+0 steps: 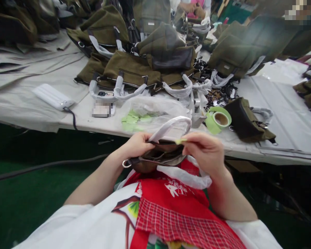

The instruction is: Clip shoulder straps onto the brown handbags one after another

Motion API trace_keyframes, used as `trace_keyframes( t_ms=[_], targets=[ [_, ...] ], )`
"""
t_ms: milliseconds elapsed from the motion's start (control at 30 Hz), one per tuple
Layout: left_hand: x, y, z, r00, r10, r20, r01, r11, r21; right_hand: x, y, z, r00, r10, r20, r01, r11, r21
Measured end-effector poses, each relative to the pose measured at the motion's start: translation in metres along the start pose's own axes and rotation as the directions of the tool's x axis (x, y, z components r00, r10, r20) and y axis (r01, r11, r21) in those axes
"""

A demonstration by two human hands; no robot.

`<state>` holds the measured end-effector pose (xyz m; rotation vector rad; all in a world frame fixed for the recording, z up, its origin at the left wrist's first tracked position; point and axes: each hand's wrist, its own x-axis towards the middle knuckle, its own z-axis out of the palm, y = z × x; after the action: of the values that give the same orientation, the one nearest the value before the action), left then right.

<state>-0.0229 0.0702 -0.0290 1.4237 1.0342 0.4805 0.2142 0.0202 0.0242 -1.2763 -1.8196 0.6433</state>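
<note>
A small brown handbag [155,159] with a white-wrapped handle [171,125] rests on my lap, its zipped top pulled apart. My left hand [137,144] is closed on the bag's left rim, holding it. My right hand [203,149] pinches a small pale green slip [180,141] just above the bag's opening. A metal ring [125,164] hangs at the bag's left end.
A roll of green tape [218,119] and a clear plastic bag of green slips [137,118] lie on the white table's [31,103] near edge. Several olive bags [134,69] are piled behind. A white case [53,97] lies left. Another person's hands [194,8] show at the far side.
</note>
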Motion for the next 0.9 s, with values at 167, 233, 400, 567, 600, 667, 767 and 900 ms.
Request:
trace_keyframes(
  t_ms=[167,233,400,567,600,667,767,900],
  targets=[
    [0.012,0.006,0.009,0.999,0.045,0.006,-0.045,0.999,-0.003,0.000,0.004,0.042,0.750,0.105,0.653,0.265,0.857,-0.442],
    [0.014,0.006,0.010,0.999,0.047,-0.004,-0.047,0.999,-0.004,0.000,0.012,0.051,0.731,0.187,0.656,0.273,0.801,-0.533],
    [0.018,0.005,0.010,0.999,0.004,-0.044,-0.004,1.000,0.005,-0.010,0.032,0.040,0.820,0.350,0.453,-0.038,0.823,-0.566],
    [0.025,0.008,0.029,0.995,0.083,0.055,-0.081,0.996,-0.041,-0.019,0.062,0.039,0.674,0.537,0.507,-0.409,0.843,-0.348],
    [0.026,0.009,0.035,0.993,0.096,0.070,-0.092,0.994,-0.053,-0.020,0.067,0.043,0.658,0.554,0.509,-0.484,0.830,-0.278],
    [0.027,0.009,0.044,0.992,0.098,0.078,-0.093,0.993,-0.065,-0.022,0.074,0.052,0.660,0.580,0.477,-0.573,0.799,-0.179],
    [0.027,0.011,0.049,0.993,0.083,0.080,-0.074,0.992,-0.105,-0.023,0.077,0.060,0.700,0.588,0.406,-0.592,0.795,-0.131],
    [0.024,0.013,0.043,0.995,0.051,0.087,-0.035,0.984,-0.176,-0.022,0.068,0.058,0.764,0.513,0.392,-0.409,0.854,-0.321]
  ],
)
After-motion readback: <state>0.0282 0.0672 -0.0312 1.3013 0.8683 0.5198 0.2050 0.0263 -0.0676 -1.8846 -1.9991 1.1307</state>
